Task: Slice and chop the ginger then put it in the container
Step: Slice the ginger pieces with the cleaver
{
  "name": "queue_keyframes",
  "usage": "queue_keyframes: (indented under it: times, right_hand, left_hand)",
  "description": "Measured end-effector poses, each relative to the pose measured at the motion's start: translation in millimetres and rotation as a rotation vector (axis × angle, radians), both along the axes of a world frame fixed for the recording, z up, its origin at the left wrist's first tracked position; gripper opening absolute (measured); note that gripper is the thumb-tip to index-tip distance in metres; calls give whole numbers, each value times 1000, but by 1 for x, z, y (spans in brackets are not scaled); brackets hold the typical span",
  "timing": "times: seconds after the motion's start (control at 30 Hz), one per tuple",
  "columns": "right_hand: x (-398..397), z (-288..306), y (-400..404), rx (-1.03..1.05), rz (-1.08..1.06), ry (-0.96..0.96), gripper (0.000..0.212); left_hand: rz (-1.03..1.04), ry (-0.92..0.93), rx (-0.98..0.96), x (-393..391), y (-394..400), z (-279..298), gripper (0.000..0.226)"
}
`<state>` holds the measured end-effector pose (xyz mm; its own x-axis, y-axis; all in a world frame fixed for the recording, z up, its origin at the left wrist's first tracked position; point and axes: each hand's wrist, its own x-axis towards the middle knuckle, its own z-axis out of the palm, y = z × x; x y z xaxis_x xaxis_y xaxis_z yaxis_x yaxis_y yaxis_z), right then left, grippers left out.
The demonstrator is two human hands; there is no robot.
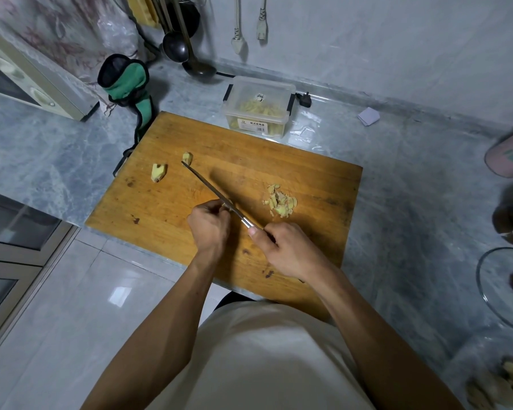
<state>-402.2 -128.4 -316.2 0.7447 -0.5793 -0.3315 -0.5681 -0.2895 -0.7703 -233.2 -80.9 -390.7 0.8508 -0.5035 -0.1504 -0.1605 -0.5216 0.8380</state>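
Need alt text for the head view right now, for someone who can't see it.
On a wooden cutting board, the right hand grips a knife while the left hand holds ginger at its blade. Sliced ginger lies right; two ginger chunks left, clear container behind.

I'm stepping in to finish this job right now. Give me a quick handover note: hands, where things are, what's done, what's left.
Right hand grips the knife handle; left hand holds a ginger bit against the blade.
Cutting board: sliced pile to the right, two whole chunks at far left.
Container behind the board, open, already holding ginger.
Left: cut the chunks, chop, transfer all.
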Motion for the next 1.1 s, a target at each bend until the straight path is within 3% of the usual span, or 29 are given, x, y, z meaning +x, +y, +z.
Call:
queue_keyframes:
  times: [1.1]
  right_hand:
    - [33, -24, -9, 118, -93, -42, 57]
  left_hand:
    - [-25, -63, 12, 0, 0, 4, 26]
